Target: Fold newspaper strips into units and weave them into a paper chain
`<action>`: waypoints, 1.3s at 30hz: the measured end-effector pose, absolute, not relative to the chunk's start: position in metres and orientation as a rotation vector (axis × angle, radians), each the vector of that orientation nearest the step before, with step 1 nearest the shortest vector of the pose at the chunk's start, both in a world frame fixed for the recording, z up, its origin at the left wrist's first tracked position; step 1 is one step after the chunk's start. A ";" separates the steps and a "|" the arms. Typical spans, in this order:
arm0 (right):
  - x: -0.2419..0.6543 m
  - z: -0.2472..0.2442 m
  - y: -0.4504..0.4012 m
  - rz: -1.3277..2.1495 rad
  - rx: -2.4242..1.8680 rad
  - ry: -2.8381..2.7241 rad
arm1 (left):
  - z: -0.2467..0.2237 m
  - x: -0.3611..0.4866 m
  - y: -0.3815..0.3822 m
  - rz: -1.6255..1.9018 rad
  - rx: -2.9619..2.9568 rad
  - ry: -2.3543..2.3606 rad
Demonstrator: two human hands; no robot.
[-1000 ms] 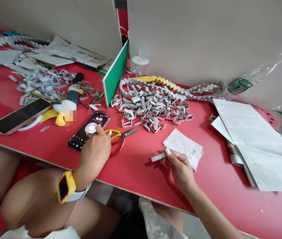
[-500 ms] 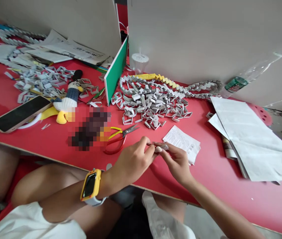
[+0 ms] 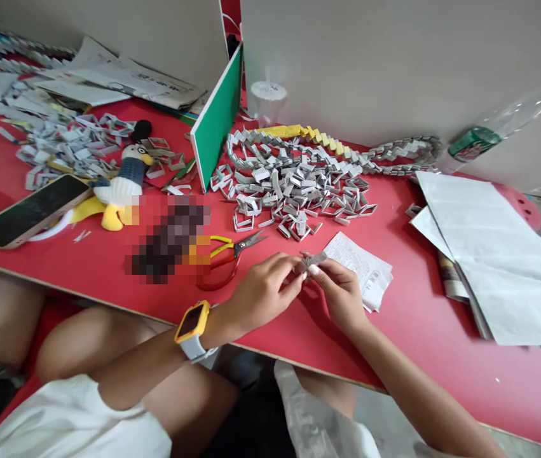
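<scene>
My left hand (image 3: 266, 287), with a yellow watch on the wrist, is closed with its fingertips on a small grey folded paper strip (image 3: 314, 259). My right hand (image 3: 344, 294) pinches the same strip from the other side, thumb towards me. Both hands are just above the red table's front part. A stack of printed paper slips (image 3: 363, 270) lies behind my right hand. Scissors (image 3: 236, 251) with yellow and red handles rest left of my left hand, blades half apart. Beyond them is a heap of folded paper links (image 3: 294, 191).
A woven paper chain (image 3: 394, 156) curves behind the heap. Large paper sheets (image 3: 494, 254) lie at the right. A green divider (image 3: 217, 117), a lidded cup (image 3: 269, 102) and a bottle (image 3: 473, 146) stand behind. Leftward are a phone (image 3: 32, 213), a plush bird (image 3: 124, 178) and more links (image 3: 70, 149).
My hands have shifted slightly up, and the grey strip now shows more between the fingertips. The whole view has moved a little. Both hands still hold the strip.
</scene>
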State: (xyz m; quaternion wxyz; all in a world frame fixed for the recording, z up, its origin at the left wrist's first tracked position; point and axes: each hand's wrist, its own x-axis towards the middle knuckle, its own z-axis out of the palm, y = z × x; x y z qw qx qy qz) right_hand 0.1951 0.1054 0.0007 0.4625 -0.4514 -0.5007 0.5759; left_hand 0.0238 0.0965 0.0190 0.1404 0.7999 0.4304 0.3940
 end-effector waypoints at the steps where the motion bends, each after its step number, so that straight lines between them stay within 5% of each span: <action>1: 0.195 0.000 0.106 1.445 -1.115 -1.194 | 0.019 0.025 0.097 1.172 2.308 1.224; 10: 0.197 -0.003 0.101 1.700 -0.995 -0.967 | 0.017 0.019 0.094 1.168 2.581 1.062; 24: 0.207 0.003 0.109 1.702 -1.131 -1.000 | 0.021 0.016 0.096 0.796 1.975 0.932; 31: 0.201 0.009 0.105 1.695 -1.112 -0.915 | 0.014 0.014 0.101 0.996 2.338 0.919; 39: 0.202 0.010 0.104 1.553 -1.200 -1.001 | 0.013 0.014 0.101 1.078 2.057 0.890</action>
